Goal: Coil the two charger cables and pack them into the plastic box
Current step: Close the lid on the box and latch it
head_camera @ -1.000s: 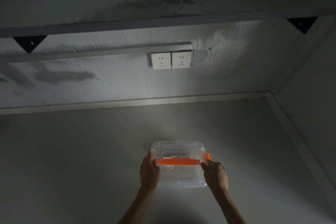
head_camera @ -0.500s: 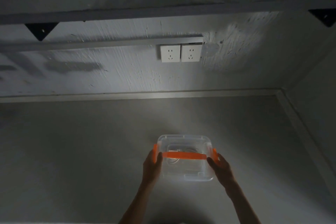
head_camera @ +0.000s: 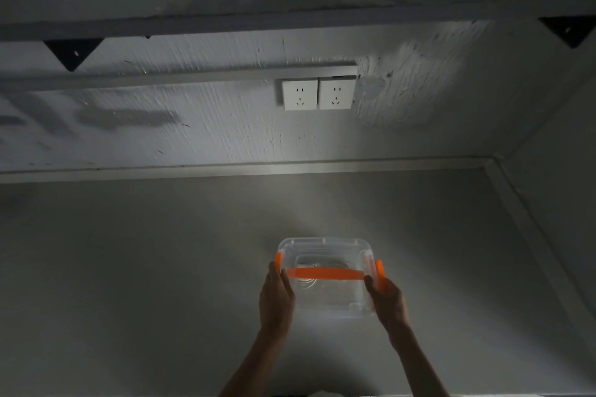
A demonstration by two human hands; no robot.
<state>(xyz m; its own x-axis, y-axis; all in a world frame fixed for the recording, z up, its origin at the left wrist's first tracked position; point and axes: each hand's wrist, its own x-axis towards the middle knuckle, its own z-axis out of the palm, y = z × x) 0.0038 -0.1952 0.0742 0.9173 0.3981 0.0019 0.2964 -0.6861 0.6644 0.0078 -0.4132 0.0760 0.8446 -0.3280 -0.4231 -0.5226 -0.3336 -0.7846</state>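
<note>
A clear plastic box with a lid on it stands on the grey surface, with an orange handle lying across the lid. Orange side clips stick out at both ends. White coiled cables show faintly through the lid. My left hand holds the box's left side, thumb on the lid. My right hand holds the right side at the orange clip.
Two white wall sockets sit on the rough back wall under a shelf with black brackets. A side wall closes off the right. The grey surface spreads wide to the left of the box.
The view has shifted, so the box and both hands sit a little further right. The orange clips now stick out at both ends, and both hands stay on the box's sides.
</note>
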